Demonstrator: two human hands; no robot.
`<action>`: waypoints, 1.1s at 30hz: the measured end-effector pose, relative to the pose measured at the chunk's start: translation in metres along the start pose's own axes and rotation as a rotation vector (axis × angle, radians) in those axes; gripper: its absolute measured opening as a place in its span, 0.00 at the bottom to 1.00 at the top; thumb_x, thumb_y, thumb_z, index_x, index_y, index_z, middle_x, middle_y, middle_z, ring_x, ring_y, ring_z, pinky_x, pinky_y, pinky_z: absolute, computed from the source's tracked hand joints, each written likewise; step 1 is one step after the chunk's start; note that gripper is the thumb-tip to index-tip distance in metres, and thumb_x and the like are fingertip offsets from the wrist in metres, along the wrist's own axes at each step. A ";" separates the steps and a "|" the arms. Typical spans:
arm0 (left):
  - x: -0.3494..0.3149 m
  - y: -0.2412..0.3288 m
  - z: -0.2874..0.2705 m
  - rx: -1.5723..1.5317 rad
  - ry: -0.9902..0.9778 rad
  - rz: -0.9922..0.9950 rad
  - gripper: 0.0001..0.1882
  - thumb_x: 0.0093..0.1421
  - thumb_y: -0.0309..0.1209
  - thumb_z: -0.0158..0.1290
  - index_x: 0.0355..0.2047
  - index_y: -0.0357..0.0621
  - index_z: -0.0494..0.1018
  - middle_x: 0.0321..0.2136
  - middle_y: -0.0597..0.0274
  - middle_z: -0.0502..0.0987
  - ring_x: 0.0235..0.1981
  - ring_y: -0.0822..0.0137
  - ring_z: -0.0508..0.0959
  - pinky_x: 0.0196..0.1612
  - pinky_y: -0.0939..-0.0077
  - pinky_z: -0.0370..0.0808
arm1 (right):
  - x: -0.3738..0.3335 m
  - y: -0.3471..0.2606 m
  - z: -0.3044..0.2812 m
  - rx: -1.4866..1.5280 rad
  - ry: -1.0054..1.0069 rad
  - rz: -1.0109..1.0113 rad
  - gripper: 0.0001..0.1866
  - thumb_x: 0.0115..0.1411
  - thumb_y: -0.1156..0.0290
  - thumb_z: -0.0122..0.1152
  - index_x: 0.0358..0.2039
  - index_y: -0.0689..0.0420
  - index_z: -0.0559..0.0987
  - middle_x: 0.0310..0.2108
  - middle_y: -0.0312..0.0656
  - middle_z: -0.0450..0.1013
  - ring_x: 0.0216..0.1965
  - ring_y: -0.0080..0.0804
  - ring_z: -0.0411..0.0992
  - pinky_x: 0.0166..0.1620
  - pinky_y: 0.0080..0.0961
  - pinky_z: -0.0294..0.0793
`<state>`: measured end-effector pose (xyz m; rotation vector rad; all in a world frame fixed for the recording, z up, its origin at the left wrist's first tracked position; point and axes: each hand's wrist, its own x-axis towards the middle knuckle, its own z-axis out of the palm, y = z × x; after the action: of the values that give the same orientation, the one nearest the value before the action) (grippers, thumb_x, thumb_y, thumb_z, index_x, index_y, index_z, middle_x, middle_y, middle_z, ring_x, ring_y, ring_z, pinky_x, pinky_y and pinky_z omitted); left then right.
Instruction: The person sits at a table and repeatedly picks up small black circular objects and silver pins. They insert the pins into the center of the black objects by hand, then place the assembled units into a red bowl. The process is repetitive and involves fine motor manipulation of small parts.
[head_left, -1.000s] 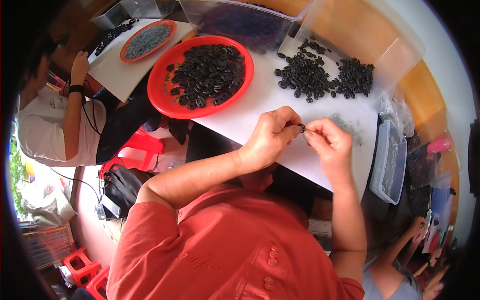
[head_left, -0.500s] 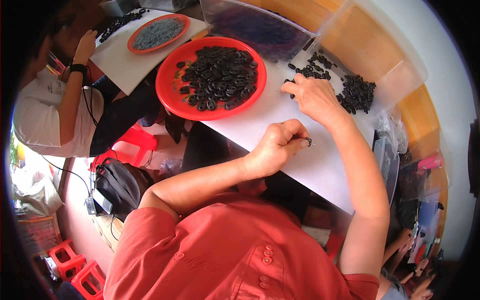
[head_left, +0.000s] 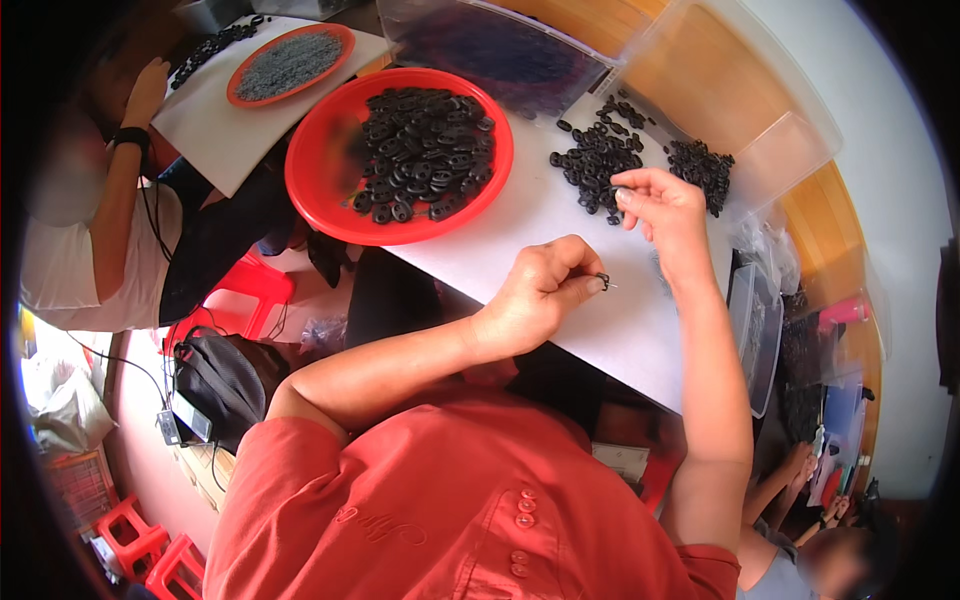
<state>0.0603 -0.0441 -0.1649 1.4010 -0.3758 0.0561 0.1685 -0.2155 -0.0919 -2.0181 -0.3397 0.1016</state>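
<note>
My left hand [head_left: 535, 300] is closed over the near part of the white tabletop [head_left: 610, 330]. Thumb and forefinger pinch a small black piece [head_left: 604, 282] with a thin metal pin sticking out of it. Farther right, my right hand [head_left: 668, 215] has thumb and fingertips together on another small black piece, mostly covered by the fingers. Just beyond those fingertips spreads a pile of small black oval pieces [head_left: 595, 160]. To its right lies a second pile of smaller black pieces [head_left: 700, 168]. Larger black oval pieces with two holes [head_left: 425, 150] are heaped in a red basin [head_left: 300, 200], left of both hands.
Clear plastic bins [head_left: 500, 55] stand along the far side, with another transparent bin [head_left: 770, 150] on the right. At far left, a co-worker's arm [head_left: 115, 200] reaches over a second board with an orange-red tray [head_left: 290, 65] of grey bits. Red stools [head_left: 130, 535] stand on the floor.
My right hand has drawn back from the near edge of the pile, its fingertips now pinched on a small black piece. My left hand keeps its hold; the whole view has shifted slightly.
</note>
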 end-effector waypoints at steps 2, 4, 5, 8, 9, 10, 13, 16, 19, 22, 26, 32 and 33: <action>-0.001 0.002 0.001 -0.040 0.032 -0.021 0.02 0.65 0.24 0.54 0.35 0.39 0.73 0.26 0.69 0.73 0.27 0.79 0.71 0.30 0.81 0.69 | -0.017 0.001 0.002 0.099 0.024 0.103 0.07 0.58 0.75 0.65 0.38 0.61 0.85 0.27 0.32 0.77 0.25 0.18 0.69 0.30 0.17 0.68; -0.002 0.005 0.002 -0.121 0.088 -0.064 0.02 0.66 0.24 0.54 0.35 0.40 0.73 0.26 0.69 0.73 0.26 0.81 0.71 0.28 0.84 0.68 | -0.029 0.008 0.002 0.088 0.018 0.122 0.07 0.58 0.75 0.65 0.37 0.59 0.85 0.27 0.32 0.77 0.26 0.18 0.70 0.30 0.19 0.68; -0.002 0.001 0.002 -0.091 0.112 -0.052 0.03 0.67 0.25 0.55 0.36 0.40 0.74 0.27 0.70 0.74 0.25 0.82 0.70 0.25 0.86 0.66 | -0.035 0.016 0.004 0.044 0.022 0.113 0.06 0.59 0.74 0.65 0.37 0.59 0.85 0.27 0.32 0.77 0.26 0.18 0.70 0.31 0.19 0.68; 0.000 0.002 0.004 -0.177 0.163 -0.092 0.03 0.67 0.26 0.55 0.37 0.39 0.74 0.26 0.69 0.74 0.25 0.81 0.71 0.25 0.86 0.67 | -0.049 0.035 0.003 -0.357 0.066 -0.070 0.06 0.59 0.74 0.62 0.36 0.59 0.83 0.31 0.40 0.79 0.29 0.32 0.76 0.34 0.28 0.74; 0.001 0.002 0.005 -0.184 0.179 -0.092 0.04 0.67 0.26 0.55 0.37 0.38 0.74 0.26 0.69 0.74 0.25 0.81 0.72 0.24 0.86 0.68 | -0.054 0.037 0.003 -0.507 0.102 -0.146 0.06 0.59 0.74 0.61 0.36 0.59 0.83 0.33 0.42 0.79 0.31 0.37 0.77 0.36 0.30 0.75; 0.002 0.004 0.005 -0.182 0.181 -0.117 0.04 0.67 0.26 0.55 0.37 0.38 0.74 0.26 0.69 0.74 0.25 0.81 0.72 0.24 0.86 0.69 | -0.057 0.036 0.002 -0.655 0.139 -0.226 0.07 0.59 0.75 0.60 0.36 0.59 0.83 0.34 0.44 0.80 0.32 0.41 0.79 0.37 0.33 0.76; 0.003 0.007 0.004 -0.177 0.184 -0.178 0.05 0.67 0.27 0.55 0.38 0.37 0.74 0.27 0.68 0.75 0.25 0.80 0.73 0.23 0.85 0.70 | -0.064 0.041 -0.007 -0.571 0.169 -0.166 0.06 0.59 0.75 0.59 0.36 0.57 0.83 0.36 0.46 0.80 0.36 0.46 0.79 0.41 0.37 0.76; 0.002 0.006 0.006 -0.187 0.199 -0.157 0.05 0.67 0.27 0.56 0.38 0.36 0.74 0.27 0.67 0.75 0.24 0.79 0.73 0.23 0.85 0.71 | -0.069 0.039 -0.014 -0.500 0.187 -0.061 0.06 0.59 0.74 0.60 0.36 0.57 0.83 0.34 0.46 0.81 0.34 0.43 0.79 0.39 0.35 0.76; 0.002 0.009 0.006 -0.175 0.204 -0.169 0.06 0.66 0.27 0.56 0.38 0.36 0.74 0.27 0.66 0.75 0.24 0.79 0.74 0.23 0.85 0.71 | -0.070 0.036 -0.018 -0.442 0.220 -0.072 0.06 0.59 0.73 0.62 0.36 0.58 0.83 0.31 0.46 0.81 0.32 0.40 0.79 0.38 0.34 0.75; 0.003 0.010 0.006 -0.134 0.202 -0.170 0.06 0.66 0.27 0.56 0.37 0.36 0.75 0.27 0.67 0.75 0.24 0.79 0.74 0.23 0.84 0.71 | -0.067 0.030 -0.018 -0.458 0.248 -0.096 0.05 0.59 0.73 0.62 0.35 0.58 0.82 0.31 0.45 0.81 0.31 0.41 0.79 0.37 0.35 0.75; 0.003 0.011 0.007 -0.087 0.201 -0.181 0.06 0.66 0.27 0.56 0.37 0.36 0.75 0.26 0.67 0.75 0.24 0.78 0.74 0.23 0.84 0.71 | -0.051 0.033 -0.020 -0.607 0.293 -0.171 0.04 0.59 0.72 0.63 0.34 0.56 0.82 0.32 0.44 0.80 0.32 0.43 0.78 0.38 0.38 0.75; 0.003 0.010 0.007 -0.079 0.198 -0.162 0.06 0.66 0.27 0.56 0.36 0.35 0.75 0.26 0.67 0.75 0.24 0.78 0.74 0.23 0.84 0.71 | -0.031 0.042 -0.020 -0.843 0.230 -0.248 0.03 0.57 0.70 0.65 0.32 0.53 0.82 0.33 0.40 0.79 0.35 0.43 0.78 0.39 0.40 0.76; 0.003 0.009 0.007 -0.088 0.195 -0.162 0.06 0.66 0.27 0.56 0.36 0.35 0.75 0.26 0.67 0.75 0.24 0.79 0.74 0.23 0.84 0.71 | -0.029 0.042 -0.018 -0.874 0.220 -0.277 0.03 0.57 0.70 0.65 0.31 0.53 0.82 0.33 0.39 0.78 0.36 0.43 0.78 0.39 0.40 0.76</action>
<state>0.0589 -0.0502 -0.1542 1.3215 -0.1012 0.0423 0.1528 -0.2570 -0.1232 -2.7733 -0.5858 -0.5243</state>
